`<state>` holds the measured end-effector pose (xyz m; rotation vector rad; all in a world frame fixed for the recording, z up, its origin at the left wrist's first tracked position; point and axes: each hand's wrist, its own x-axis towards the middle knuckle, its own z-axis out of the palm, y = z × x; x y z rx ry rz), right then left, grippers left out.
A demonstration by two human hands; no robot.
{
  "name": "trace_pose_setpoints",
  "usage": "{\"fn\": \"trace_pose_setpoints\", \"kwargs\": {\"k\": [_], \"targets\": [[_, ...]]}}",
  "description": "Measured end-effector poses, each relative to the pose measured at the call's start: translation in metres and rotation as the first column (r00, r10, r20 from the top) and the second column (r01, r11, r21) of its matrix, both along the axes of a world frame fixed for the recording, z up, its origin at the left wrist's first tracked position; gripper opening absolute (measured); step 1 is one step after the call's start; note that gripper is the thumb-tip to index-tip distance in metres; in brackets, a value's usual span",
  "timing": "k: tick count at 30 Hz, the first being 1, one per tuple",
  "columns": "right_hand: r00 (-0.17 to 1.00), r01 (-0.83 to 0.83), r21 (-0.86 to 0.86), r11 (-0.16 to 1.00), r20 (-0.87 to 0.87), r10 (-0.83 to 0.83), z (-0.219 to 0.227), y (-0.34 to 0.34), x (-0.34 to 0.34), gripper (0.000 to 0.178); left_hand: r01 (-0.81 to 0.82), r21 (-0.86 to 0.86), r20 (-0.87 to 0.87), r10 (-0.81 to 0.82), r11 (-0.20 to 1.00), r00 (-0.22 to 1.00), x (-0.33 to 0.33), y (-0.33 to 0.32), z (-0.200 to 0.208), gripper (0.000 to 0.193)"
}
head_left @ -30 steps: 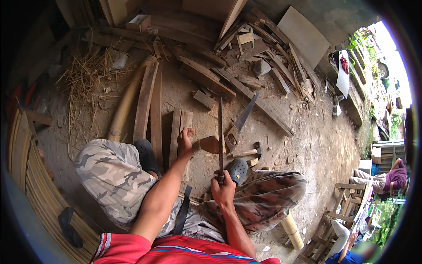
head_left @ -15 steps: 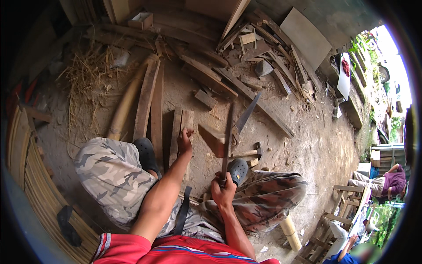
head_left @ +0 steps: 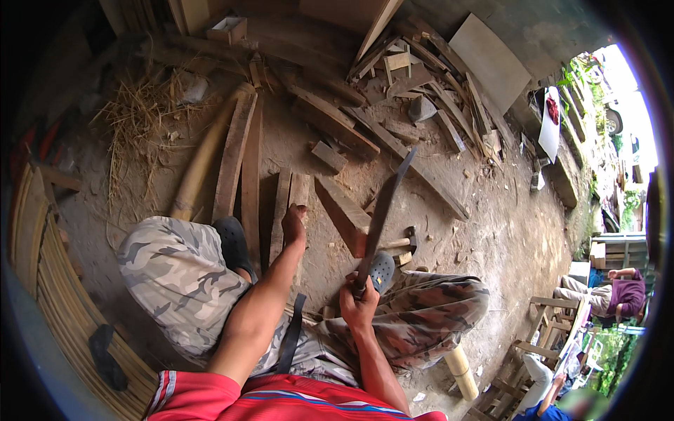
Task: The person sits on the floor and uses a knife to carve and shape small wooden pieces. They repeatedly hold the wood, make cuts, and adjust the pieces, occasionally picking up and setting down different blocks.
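Right hand (head_left: 359, 307) clenched on the long, dark metal blade (head_left: 384, 202); left hand (head_left: 294, 226) curled, its hold unclear! Between them, the tapered brown wooden block (head_left: 341, 214), no finished cut showing yet.

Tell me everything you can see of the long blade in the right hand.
The long blade is dark, slender and metal-looking. Its near end is gripped in the right hand, which hides most of the handle. It slants away from the person, tip toward the upper right, passing just right of a wooden block in the picture; whether they touch is unclear.
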<state>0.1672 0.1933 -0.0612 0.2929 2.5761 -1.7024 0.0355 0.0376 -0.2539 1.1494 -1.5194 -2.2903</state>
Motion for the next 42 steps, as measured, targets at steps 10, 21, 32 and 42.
{"fn": "trace_pose_setpoints", "kwargs": {"k": [10, 21, 32, 42], "targets": [[0.996, 0.036, 0.071, 0.997, 0.075, -0.042, 0.004, -0.002, -0.005, 0.012, -0.014, 0.009, -0.061, 0.014, 1.0, 0.998, 0.006, 0.004, -0.007, 0.046], [0.982, -0.023, 0.14, 0.99, 0.189, -0.004, 0.006, -0.005, -0.007, 0.015, -0.05, -0.025, 0.024, 0.05, 0.998, 0.998, 0.01, 0.004, -0.004, 0.045], [0.987, -0.028, 0.151, 0.988, 0.16, 0.003, 0.004, -0.003, -0.01, 0.016, -0.081, 0.039, 0.01, 0.081, 0.996, 0.997, 0.012, 0.0, -0.013, 0.043], [0.99, 0.142, -0.103, 0.984, 0.026, -0.14, -0.004, 0.006, 0.0, 0.009, -0.064, 0.086, 0.136, 0.052, 0.994, 0.989, 0.019, 0.002, -0.012, 0.039]]}}
